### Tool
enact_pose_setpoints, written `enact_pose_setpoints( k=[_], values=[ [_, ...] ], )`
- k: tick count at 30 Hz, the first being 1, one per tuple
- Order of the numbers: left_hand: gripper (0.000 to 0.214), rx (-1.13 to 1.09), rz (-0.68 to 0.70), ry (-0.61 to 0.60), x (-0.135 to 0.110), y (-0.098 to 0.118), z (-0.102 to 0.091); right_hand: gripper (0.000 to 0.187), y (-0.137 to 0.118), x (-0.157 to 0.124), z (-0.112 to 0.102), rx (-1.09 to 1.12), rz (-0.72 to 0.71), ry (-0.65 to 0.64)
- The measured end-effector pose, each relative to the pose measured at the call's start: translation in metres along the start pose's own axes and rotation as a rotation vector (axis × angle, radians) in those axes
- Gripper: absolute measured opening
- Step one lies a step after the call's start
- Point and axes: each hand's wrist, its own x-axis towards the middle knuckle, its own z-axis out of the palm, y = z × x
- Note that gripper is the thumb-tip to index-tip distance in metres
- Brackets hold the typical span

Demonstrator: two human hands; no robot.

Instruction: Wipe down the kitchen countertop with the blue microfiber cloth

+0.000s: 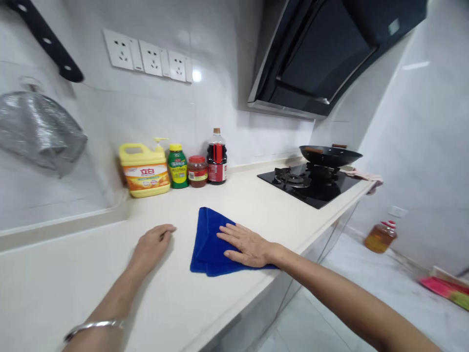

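Note:
A folded blue cloth lies on the pale countertop, its near right corner reaching the front edge. My right hand presses flat on top of it, fingers stretched out and slightly spread, not gripping. To the left of the cloth, my left hand rests on the bare counter with its fingers curled in. Nothing shows in that hand, and a gap separates it from the cloth. A silver bangle circles my left wrist.
Along the wall stand a yellow detergent jug, a green bottle, a red-lidded jar and a dark sauce bottle. Rightward is a black gas hob with a wok, beneath a range hood. An oil jug stands on the floor.

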Motion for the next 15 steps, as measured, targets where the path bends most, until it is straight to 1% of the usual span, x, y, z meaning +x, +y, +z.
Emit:
enact_pose_setpoints(
  k=[4,9,12,15],
  values=[
    [0.05,0.002,0.01,0.017,0.009,-0.011,0.005,0.067,0.043,-0.024,-0.016,-0.043,0.059,0.028],
    [0.051,0.04,0.028,0.023,0.017,-0.023,0.015,0.068,0.113,-0.066,-0.04,-0.108,0.2,0.073],
    [0.052,0.128,0.093,0.018,0.018,-0.029,0.023,0.071,0.153,-0.089,-0.052,-0.131,0.286,0.09],
    [0.054,0.197,0.14,0.023,0.016,-0.029,0.029,0.071,0.188,-0.1,-0.063,-0.141,0.346,0.115]
  ],
)
